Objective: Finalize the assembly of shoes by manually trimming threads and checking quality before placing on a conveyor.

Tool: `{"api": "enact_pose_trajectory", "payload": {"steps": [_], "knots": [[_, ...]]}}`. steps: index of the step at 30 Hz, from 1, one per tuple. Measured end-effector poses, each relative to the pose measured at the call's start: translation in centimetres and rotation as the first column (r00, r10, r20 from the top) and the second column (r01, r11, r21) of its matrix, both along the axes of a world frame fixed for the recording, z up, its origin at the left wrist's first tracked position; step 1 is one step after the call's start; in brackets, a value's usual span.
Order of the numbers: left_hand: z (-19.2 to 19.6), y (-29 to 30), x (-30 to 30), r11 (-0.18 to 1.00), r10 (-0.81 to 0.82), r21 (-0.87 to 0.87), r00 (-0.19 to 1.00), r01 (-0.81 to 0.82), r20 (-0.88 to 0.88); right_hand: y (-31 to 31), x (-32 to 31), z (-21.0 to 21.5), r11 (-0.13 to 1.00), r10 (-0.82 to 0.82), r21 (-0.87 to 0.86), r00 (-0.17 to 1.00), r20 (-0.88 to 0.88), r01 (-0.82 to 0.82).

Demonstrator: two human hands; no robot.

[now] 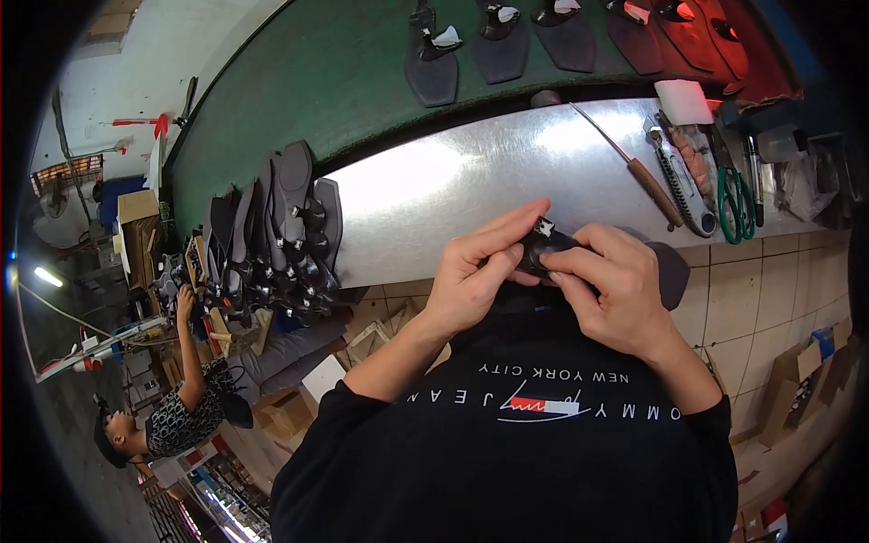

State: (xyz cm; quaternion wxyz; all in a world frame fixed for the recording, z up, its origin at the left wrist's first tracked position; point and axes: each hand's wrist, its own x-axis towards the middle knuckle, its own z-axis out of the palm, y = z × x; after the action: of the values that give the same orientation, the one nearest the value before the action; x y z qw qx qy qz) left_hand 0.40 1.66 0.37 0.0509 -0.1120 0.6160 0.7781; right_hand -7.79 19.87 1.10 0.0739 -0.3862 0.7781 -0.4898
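Close to my chest, both my hands hold a dark high-heeled shoe [548, 242] just off the bench's near edge. My left hand [472, 276] has its fingers stretched along one side, with the thumb pressing against the shoe. On the other side, my right hand [611, 279] pinches the black surface with thumb and fingertips. A small whitish patch shows at the shoe's far end. Past my right hand sticks out the flat dark forepart of a sole [672, 274]. My fingers hide much of the shoe.
A shiny metal bench [407, 204] lies ahead. Dark shoes [294, 172] are piled at its left. Right: a wooden-handled awl [650, 188], utility knife [683, 185], green-handled scissors [735, 204], white block [683, 101]. More shoes [500, 50] line the green belt [335, 72]. Another person [195, 407] works left.
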Motion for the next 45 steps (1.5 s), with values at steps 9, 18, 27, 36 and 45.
{"api": "enact_pose_trajectory", "payload": {"steps": [9,18,27,36,45], "knots": [[-0.1,-0.6,-0.5,0.998,0.016,0.051,0.987,-0.024,0.161,0.3,-1.2,-0.5,0.981,0.185,0.05,0.983,0.009,-0.185],[0.4,-0.6,-1.3,0.998,0.038,0.034,0.976,-0.046,0.215,0.0,0.0,-1.9,0.997,0.071,-0.04,0.987,0.143,-0.066],[0.4,-0.9,-1.7,0.965,0.051,0.218,0.921,-0.145,0.387,-0.5,0.4,-3.1,0.995,-0.035,-0.104,0.977,-0.212,0.013],[0.4,-1.0,-0.9,0.876,0.058,0.447,0.96,-0.181,0.274,-0.3,0.2,-1.7,0.994,0.034,-0.098,0.979,-0.199,-0.055],[0.0,-1.2,-0.3,0.984,-0.047,0.176,0.944,-0.012,0.326,0.2,0.1,-1.6,0.999,-0.03,-0.046,0.999,-0.022,0.029]]}}
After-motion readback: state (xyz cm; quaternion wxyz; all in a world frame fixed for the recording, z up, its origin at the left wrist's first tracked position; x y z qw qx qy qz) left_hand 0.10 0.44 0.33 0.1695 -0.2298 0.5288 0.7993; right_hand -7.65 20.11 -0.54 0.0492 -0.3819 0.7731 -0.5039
